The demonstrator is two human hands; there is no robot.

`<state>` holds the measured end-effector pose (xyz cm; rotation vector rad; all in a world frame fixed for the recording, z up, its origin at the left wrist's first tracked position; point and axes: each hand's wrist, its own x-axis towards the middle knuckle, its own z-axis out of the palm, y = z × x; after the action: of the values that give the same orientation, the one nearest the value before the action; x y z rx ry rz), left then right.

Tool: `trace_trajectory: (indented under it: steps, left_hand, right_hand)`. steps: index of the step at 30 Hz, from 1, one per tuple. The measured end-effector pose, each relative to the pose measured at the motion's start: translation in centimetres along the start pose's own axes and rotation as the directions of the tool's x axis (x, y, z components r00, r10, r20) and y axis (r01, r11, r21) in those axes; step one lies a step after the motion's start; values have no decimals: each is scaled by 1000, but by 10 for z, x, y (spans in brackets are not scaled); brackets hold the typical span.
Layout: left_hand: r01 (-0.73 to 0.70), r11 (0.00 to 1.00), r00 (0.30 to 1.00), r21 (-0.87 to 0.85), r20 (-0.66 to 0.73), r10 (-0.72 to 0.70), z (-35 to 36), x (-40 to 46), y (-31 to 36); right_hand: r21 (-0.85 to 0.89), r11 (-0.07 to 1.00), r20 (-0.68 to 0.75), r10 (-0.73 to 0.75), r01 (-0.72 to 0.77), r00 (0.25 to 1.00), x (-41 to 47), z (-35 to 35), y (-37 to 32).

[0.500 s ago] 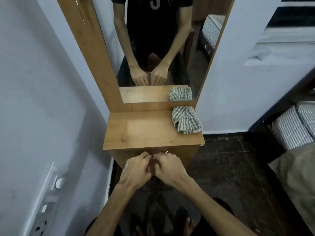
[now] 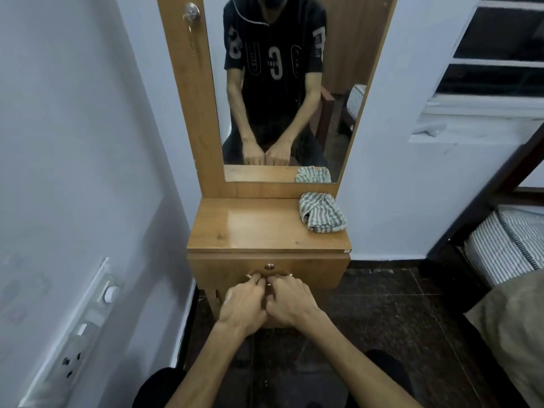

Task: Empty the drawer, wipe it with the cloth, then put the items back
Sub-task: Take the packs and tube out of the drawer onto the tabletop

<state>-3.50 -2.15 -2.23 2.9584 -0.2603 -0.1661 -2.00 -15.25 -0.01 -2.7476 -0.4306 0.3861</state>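
Observation:
A wooden drawer front point(image 2: 312, 270) with a round lock point(image 2: 269, 266) sits under the dressing table top point(image 2: 259, 228); the drawer is closed. My left hand point(image 2: 243, 303) and my right hand point(image 2: 290, 301) are side by side, their fingers curled round the metal handle point(image 2: 290, 275) just below the lock. A striped green-and-white cloth point(image 2: 322, 213) lies crumpled on the table top's back right corner. The drawer's contents are hidden.
A tall mirror point(image 2: 282, 83) in a wooden frame stands behind the table top. A white wall with a switch panel point(image 2: 88, 316) is close on the left. A bed with a striped mattress point(image 2: 506, 245) stands on the right, over dark floor tiles point(image 2: 382, 304).
The view has tilted up and drawn back, so the drawer front and lock show. Both hands stay together on the handle.

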Motion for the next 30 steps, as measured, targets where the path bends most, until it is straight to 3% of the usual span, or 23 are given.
trace_trajectory:
  steps: [3, 7, 10, 16, 30]
  left_hand:
    - [-37, 999, 996, -13, -86, 36, -9, -22, 4]
    - [-62, 997, 945, -43, -323, 45, -26, -41, -2]
    - [-73, 997, 884, -21, -464, 55, -35, -49, -5]
    - [26, 999, 915, 34, -404, -10, -39, -61, -5]
    - [69, 998, 964, -2, -258, -67, -42, -86, -3]
  right_hand:
    - [48, 998, -6, -37, 38, 999, -15, -7, 2]
    - [20, 997, -360, -57, 68, 931, -29, -19, 0]
    - [74, 993, -475, -45, 91, 879, -35, -32, 0]
    - [-1, 1000, -230, -7, 7, 973, -46, -28, 9]
    - [84, 996, -169, -15, 29, 986, -78, -26, 11]
